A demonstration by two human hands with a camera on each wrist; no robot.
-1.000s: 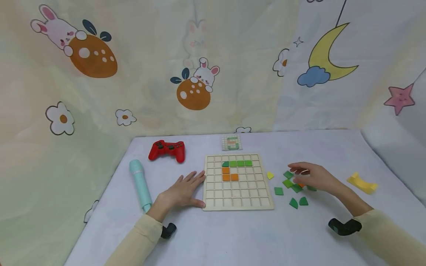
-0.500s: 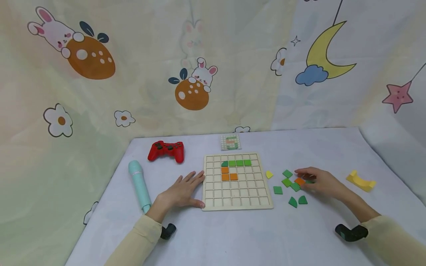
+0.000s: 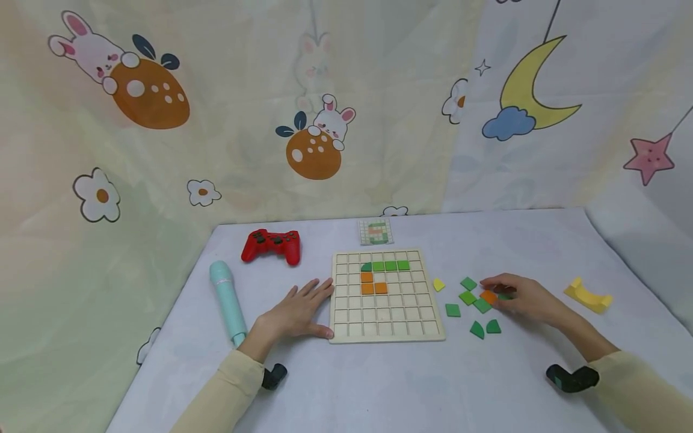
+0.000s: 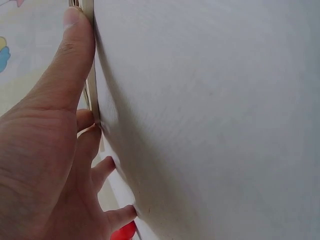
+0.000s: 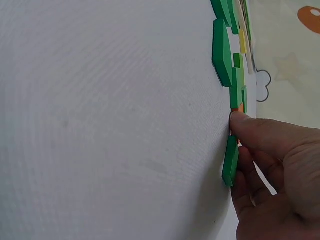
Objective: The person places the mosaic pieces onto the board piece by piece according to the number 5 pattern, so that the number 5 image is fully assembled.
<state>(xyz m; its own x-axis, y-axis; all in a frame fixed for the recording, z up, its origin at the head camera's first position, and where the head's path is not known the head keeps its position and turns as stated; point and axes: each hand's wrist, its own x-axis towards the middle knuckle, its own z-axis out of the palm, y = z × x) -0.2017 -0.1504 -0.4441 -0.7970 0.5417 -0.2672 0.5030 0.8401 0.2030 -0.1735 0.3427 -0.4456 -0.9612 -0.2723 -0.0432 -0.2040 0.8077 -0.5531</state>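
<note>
My left hand [image 3: 299,311] lies with fingers spread at the left edge of a pale wooden grid board [image 3: 357,331]. In the left wrist view the thumb [image 4: 80,50] presses along the board's side. Set in the board are a row of green tiles [image 3: 391,266] and several orange tiles [image 3: 367,288]. My right hand [image 3: 527,299] is down among loose tiles to the right, thumb and index finger about a loose orange square tile [image 3: 488,296]. In the right wrist view the thumb meets that tile's edge, beside a green tile [image 5: 230,161]; the index fingertip is hidden there.
Loose green tiles [image 3: 453,310] and a small yellow piece [image 3: 438,284] lie right of the board. A patterned card [image 3: 375,231] lies behind it. To the left are a red game controller [image 3: 271,245] and a turquoise microphone [image 3: 228,300]. A yellow curved block [image 3: 588,296] sits far right.
My right hand has moved slightly right and lowered its fingers around the orange tile, uncovering more of it. The left hand stays at the board's edge.
</note>
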